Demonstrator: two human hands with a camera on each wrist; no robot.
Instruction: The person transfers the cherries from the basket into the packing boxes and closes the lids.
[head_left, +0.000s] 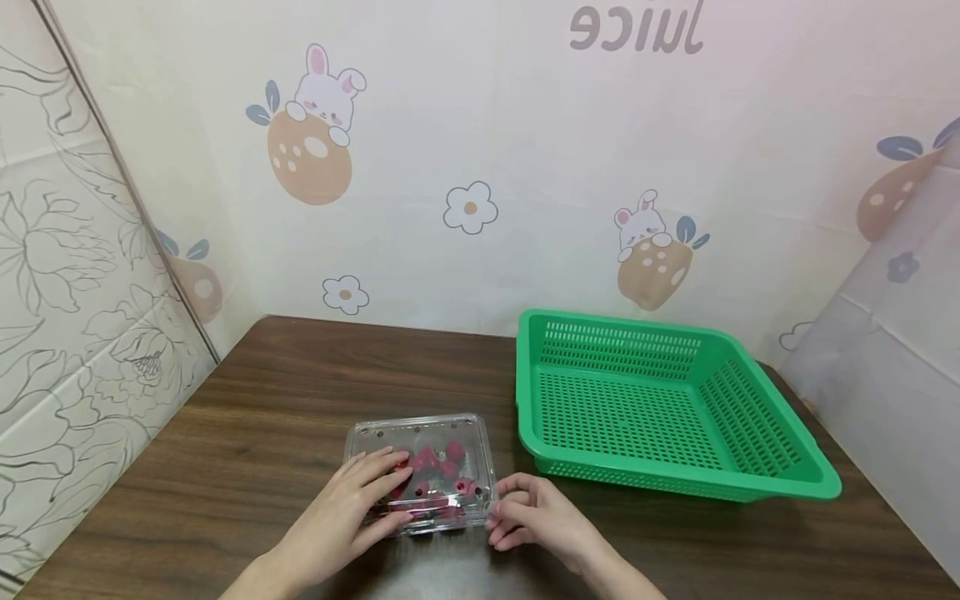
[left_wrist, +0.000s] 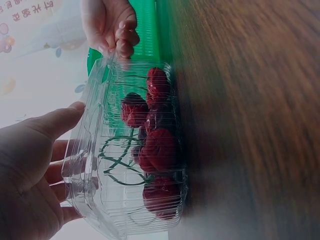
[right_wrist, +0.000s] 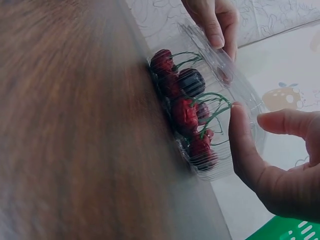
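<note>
A clear plastic clamshell box (head_left: 480, 442) lies on the table, its lid down. Dark red cherries (left_wrist: 161, 149) with green stems (right_wrist: 215, 100) show through its ribbed wall. My left hand (head_left: 348, 504) rests on the left part of the lid, fingers extended over the top and thumb along the front edge. At the front right corner, my right hand (head_left: 536, 517) pinches the lid's rim between thumb and forefinger, its other fingers curled. From the right wrist view, the thumb and forefinger (right_wrist: 245, 145) stand at either side of that rim.
A green slotted plastic basket (head_left: 528, 392) stands to the right of the box, near the wall. The dark wood table (head_left: 247, 467) meets a patterned wall covering (head_left: 420, 250) at the back, with more covering at both sides.
</note>
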